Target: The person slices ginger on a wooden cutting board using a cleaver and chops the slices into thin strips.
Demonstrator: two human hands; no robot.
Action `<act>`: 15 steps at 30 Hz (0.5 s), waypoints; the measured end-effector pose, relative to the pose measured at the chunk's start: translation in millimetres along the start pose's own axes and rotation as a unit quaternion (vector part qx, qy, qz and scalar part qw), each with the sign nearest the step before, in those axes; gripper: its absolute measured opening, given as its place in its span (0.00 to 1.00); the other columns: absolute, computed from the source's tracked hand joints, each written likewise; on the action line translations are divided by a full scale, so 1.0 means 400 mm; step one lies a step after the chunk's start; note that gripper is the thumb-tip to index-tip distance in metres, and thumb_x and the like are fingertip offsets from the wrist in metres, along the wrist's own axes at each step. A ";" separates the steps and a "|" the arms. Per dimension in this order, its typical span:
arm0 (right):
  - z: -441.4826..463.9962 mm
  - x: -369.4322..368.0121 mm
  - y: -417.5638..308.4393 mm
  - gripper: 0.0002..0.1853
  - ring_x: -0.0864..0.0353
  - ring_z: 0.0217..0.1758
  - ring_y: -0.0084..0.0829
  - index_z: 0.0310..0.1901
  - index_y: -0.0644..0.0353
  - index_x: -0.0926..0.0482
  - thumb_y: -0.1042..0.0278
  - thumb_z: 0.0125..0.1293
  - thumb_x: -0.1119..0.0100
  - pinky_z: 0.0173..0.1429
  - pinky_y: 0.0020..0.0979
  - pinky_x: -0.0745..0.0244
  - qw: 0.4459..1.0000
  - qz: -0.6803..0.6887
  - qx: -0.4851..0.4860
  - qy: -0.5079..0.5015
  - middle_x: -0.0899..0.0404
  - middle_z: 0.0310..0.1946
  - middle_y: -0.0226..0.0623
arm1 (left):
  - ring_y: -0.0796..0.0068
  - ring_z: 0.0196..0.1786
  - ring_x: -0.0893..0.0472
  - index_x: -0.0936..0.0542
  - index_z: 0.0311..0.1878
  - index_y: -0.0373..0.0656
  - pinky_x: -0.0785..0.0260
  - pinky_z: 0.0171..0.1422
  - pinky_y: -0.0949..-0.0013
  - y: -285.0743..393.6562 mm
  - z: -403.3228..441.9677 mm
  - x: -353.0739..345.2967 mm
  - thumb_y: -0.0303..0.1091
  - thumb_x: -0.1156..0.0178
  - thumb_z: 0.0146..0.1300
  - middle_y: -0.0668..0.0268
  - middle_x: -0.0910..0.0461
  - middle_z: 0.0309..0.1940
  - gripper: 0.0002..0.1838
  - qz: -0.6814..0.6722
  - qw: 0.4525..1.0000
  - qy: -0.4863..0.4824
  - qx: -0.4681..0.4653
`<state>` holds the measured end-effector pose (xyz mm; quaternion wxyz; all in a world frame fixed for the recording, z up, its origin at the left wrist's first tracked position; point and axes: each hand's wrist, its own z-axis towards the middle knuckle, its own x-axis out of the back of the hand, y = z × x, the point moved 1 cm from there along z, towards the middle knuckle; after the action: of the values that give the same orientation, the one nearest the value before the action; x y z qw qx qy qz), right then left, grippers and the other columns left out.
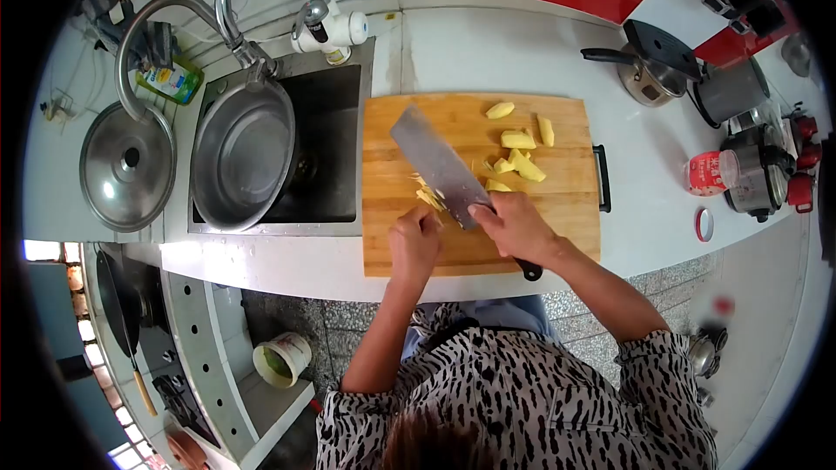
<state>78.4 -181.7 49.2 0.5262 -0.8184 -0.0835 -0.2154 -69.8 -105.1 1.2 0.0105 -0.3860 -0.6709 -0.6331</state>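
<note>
A wooden cutting board [392,135] lies on the counter in the head view. My right hand [515,231] is wrapped round the handle of a cleaver [440,161], whose wide blade slants up and left over the board. My left hand [414,245] is curled closed just left of the blade's lower end; whatever its fingers hold is hidden. Thin yellow ginger strips [428,195] lie between the blade and my left hand. Several peeled ginger pieces [517,139] are scattered on the board's right half, one [497,185] close to my right hand.
Left of the board is a sink [335,148] with a metal basin [244,157] tilted in it under a faucet [252,52]. A pot lid [129,170] lies farther left. Pots [649,78], a red-labelled jar [707,172] and a red-rimmed lid [704,224] stand to the right. Below is a bucket [283,359].
</note>
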 end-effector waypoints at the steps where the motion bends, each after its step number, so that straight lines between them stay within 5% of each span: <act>1: 0.003 0.016 0.005 0.14 0.27 0.12 0.37 0.26 0.68 0.31 0.65 0.63 0.50 0.21 0.35 0.32 1.000 -0.001 0.001 0.003 0.29 0.13 0.44 | 0.64 0.20 0.22 0.22 0.29 0.34 0.30 0.27 0.64 -0.001 0.013 -0.002 0.26 0.49 0.57 0.58 0.23 0.18 0.07 -0.001 1.000 0.000 -0.003; 3: 0.001 0.034 0.020 0.15 0.32 0.08 0.24 0.26 0.67 0.32 0.64 0.65 0.51 0.17 0.29 0.34 0.988 0.141 -0.044 -0.053 0.33 0.10 0.33 | 0.66 0.29 0.20 0.23 0.40 0.35 0.28 0.33 0.65 -0.026 0.039 0.003 0.34 0.52 0.63 0.58 0.20 0.31 0.13 -0.265 0.960 0.010 0.091; 4: -0.003 0.038 0.022 0.15 0.34 0.09 0.20 0.24 0.65 0.33 0.63 0.65 0.51 0.15 0.27 0.36 0.976 0.201 -0.043 -0.066 0.35 0.11 0.27 | 0.66 0.29 0.20 0.23 0.40 0.35 0.28 0.33 0.65 -0.032 0.053 0.014 0.34 0.52 0.63 0.58 0.20 0.31 0.13 -0.263 0.960 0.007 0.091; 6: -0.005 0.031 0.027 0.14 0.35 0.09 0.20 0.26 0.64 0.33 0.63 0.65 0.50 0.14 0.25 0.37 0.958 0.264 -0.074 -0.086 0.35 0.12 0.27 | 0.61 0.47 0.24 0.29 0.50 0.38 0.30 0.48 0.58 -0.035 0.083 0.026 0.48 0.56 0.67 0.60 0.26 0.48 0.22 -0.558 0.814 -0.100 0.126; 7: -0.005 0.024 0.031 0.13 0.35 0.08 0.19 0.28 0.63 0.33 0.63 0.65 0.48 0.12 0.24 0.37 0.934 0.325 -0.103 -0.107 0.36 0.13 0.27 | 0.61 0.47 0.24 0.29 0.50 0.38 0.30 0.48 0.58 -0.024 0.093 0.029 0.48 0.56 0.67 0.60 0.26 0.48 0.22 -0.556 0.815 -0.102 0.126; 9: 0.001 0.013 0.032 0.12 0.35 0.08 0.19 0.29 0.62 0.33 0.63 0.64 0.47 0.11 0.23 0.38 0.927 0.343 -0.102 -0.115 0.36 0.14 0.27 | 0.60 0.59 0.33 0.34 0.57 0.37 0.41 0.61 0.55 0.015 0.104 0.031 0.60 0.62 0.65 0.59 0.32 0.56 0.33 -0.701 0.646 -0.259 0.158; 13: 0.005 0.016 0.017 0.13 0.36 0.09 0.20 0.29 0.62 0.33 0.62 0.64 0.48 0.11 0.24 0.38 0.914 0.362 -0.133 -0.126 0.36 0.13 0.27 | 0.58 0.62 0.36 0.37 0.60 0.35 0.45 0.64 0.54 0.034 0.109 0.027 0.65 0.64 0.62 0.57 0.33 0.59 0.40 -0.729 0.588 -0.309 0.164; 15: 0.009 0.021 0.022 0.13 0.36 0.09 0.20 0.28 0.61 0.33 0.61 0.64 0.49 0.12 0.25 0.38 0.915 0.357 -0.141 -0.123 0.36 0.13 0.27 | 0.57 0.61 0.35 0.36 0.60 0.35 0.45 0.64 0.54 0.042 0.104 0.032 0.65 0.64 0.62 0.56 0.33 0.58 0.40 -0.719 0.603 -0.290 0.187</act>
<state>90.0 -183.1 44.5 0.4328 -0.8794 0.1816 0.0796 -50.3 -64.8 13.5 -0.5714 0.0674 -0.8036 -0.1522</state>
